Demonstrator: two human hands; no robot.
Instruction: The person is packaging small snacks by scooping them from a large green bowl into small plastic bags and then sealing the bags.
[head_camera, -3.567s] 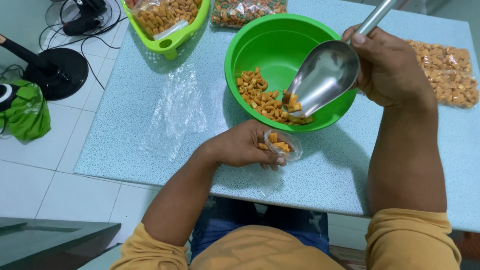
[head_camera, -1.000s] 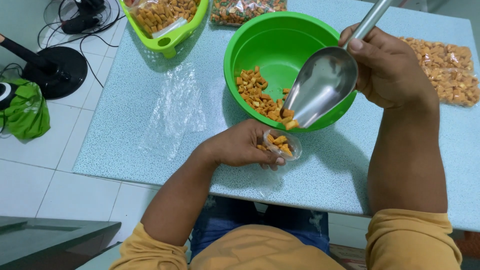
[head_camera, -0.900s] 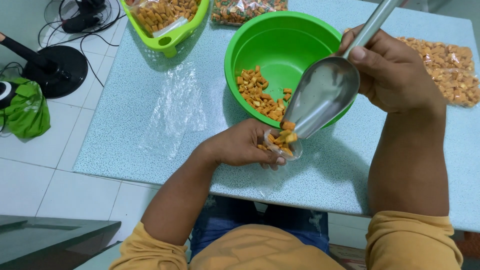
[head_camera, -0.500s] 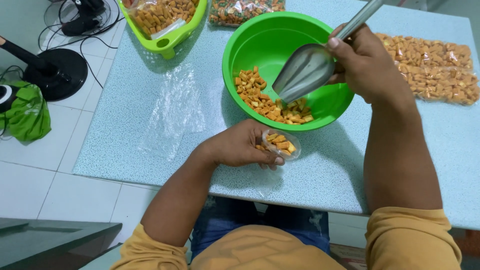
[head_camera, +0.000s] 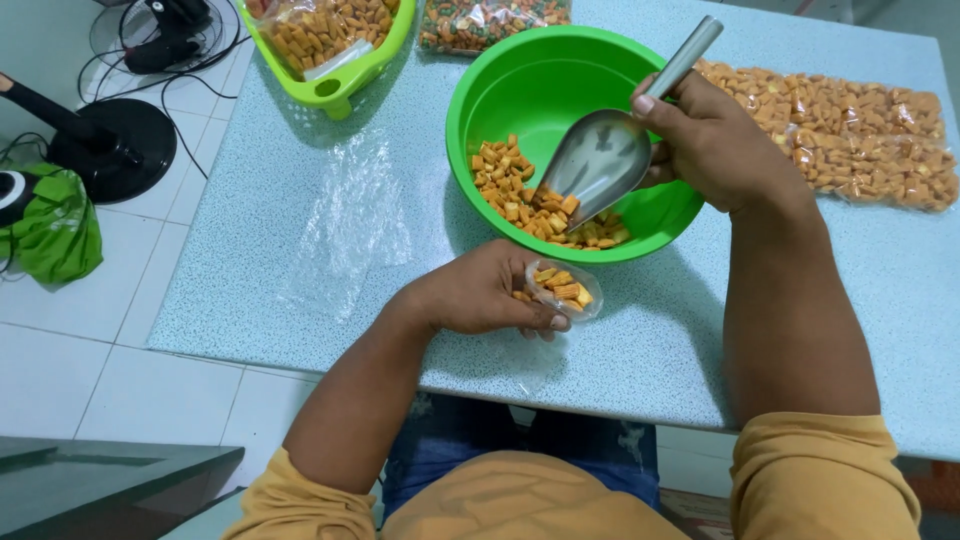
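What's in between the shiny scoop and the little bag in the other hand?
In the head view, the green bowl's near rim and some orange snack pieces lie between the metal scoop and the small clear bag.

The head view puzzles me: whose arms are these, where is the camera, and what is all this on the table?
No machine here: a person wears a camera on the head, so you look down on their own two arms. The right hand grips a metal scoop and dips it into orange snack pieces in a green bowl. The left hand holds open a small clear bag, partly filled with the same pieces, at the near edge of the speckled blue table. Also on the table: flat empty plastic bags, a lime green basket of filled packets, a mixed-colour snack packet, and filled orange packets on the right.
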